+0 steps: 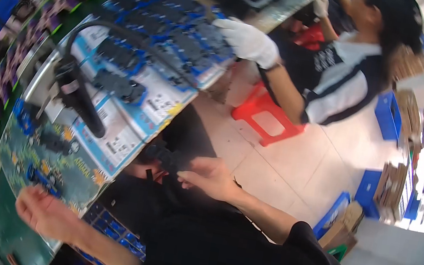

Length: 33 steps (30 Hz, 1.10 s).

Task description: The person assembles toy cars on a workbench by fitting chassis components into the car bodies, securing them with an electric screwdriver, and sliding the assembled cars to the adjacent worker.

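My right hand (pixel 210 177) is closed, thumb against fingers, on a dark plastic part (pixel 164 156) held over my lap, past the table edge. The part's details are blurred. Low over the near left of the table, my left hand (pixel 44 212) has loosely bent fingers and nothing visible in them. Just beyond its fingertips lies a blue and black plastic piece (pixel 44 180). A dark part (pixel 55 142) and another blue piece (pixel 24 117) rest farther up on the printed green mat (pixel 79 169). A black cylindrical powered tool (pixel 83 97) with a cable lies beyond them.
Rows of black and blue plastic parts (pixel 169 18) cover the far table on printed sheets (pixel 116 136). A co-worker's white-gloved hand (pixel 249 42) touches them. A red stool (pixel 268 116) stands right of the table; blue bins (pixel 389 114) line the right side. A blue-celled tray (pixel 114 228) sits beside my left forearm.
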Motion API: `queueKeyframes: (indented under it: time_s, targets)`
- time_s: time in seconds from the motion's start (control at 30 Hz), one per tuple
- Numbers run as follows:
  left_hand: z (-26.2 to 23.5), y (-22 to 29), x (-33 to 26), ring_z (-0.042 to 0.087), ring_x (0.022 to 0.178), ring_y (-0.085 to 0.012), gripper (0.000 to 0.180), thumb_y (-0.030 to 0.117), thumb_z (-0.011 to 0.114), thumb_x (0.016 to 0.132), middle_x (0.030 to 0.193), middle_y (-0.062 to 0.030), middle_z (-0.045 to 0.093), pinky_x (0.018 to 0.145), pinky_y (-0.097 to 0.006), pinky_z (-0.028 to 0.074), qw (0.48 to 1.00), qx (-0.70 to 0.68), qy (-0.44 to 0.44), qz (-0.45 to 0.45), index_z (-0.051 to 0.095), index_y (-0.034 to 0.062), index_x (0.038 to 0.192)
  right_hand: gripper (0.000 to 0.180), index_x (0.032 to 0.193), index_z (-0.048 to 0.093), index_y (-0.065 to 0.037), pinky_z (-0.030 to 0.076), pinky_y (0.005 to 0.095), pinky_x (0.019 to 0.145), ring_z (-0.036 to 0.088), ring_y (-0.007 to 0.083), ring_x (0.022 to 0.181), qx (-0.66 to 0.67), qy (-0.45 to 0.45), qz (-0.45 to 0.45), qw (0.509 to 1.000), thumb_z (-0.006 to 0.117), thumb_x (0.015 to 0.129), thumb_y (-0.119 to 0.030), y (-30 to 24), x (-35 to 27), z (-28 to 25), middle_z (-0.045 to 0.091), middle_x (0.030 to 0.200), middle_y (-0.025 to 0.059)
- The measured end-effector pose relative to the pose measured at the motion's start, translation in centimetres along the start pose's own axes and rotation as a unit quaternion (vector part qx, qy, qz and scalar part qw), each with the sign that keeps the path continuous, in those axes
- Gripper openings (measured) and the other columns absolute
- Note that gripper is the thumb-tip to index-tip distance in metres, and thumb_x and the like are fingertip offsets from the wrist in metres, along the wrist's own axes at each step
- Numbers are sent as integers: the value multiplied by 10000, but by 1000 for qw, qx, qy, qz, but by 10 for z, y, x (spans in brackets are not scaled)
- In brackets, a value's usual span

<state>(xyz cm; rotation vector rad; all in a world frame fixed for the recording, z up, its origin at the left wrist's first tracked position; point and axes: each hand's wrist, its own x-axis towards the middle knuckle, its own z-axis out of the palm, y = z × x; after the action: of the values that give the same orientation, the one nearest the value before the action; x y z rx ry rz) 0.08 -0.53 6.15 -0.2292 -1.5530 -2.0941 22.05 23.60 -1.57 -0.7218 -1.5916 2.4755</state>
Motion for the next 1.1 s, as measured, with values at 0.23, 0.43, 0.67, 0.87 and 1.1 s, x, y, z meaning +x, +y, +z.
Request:
queueKeyframes:
  time_s: [0.23,0.43,0.67,0.87,1.1]
  targets:
    - [154,64,-192,523,1052,-298,298,153,632,862,1202,-145,528,928,-434,437,826,152,-446,309,563,24,1121,161,916,650,7,534,245,659,651,95,718,3,79,71,994,684,921,-150,37,-21,16,683,798,56]
    - [117,88,-192,556,1193,-319,572,341,754,753,1289,-178,567,1057,-515,377,581,-269,-760,115,597,19,1200,129,840,621,-2,569,256,660,674,121,695,62,168,15,984,681,908,-93,21,-44,11,674,760,74]
    - [19,11,-90,570,1061,-162,389,-36,600,884,1225,-123,575,855,-286,468,947,-36,-210,-242,516,-32,1264,55,941,659,23,587,286,665,688,167,718,62,-26,-44,997,653,915,-24,-10,14,55,706,851,119]
    - [-16,-7,-74,623,825,-114,220,41,594,955,1002,-64,660,735,-239,495,930,-88,-139,-328,588,-23,1166,108,969,674,21,570,246,658,680,119,730,-28,-206,-6,978,673,919,-75,-9,70,122,709,874,98]
    - [-66,7,-24,647,788,-129,85,1,644,901,899,-82,689,724,-265,525,953,43,-110,-279,644,-21,983,126,997,676,36,546,228,645,653,95,714,-100,-227,-45,968,638,941,-70,-13,89,173,700,866,80]
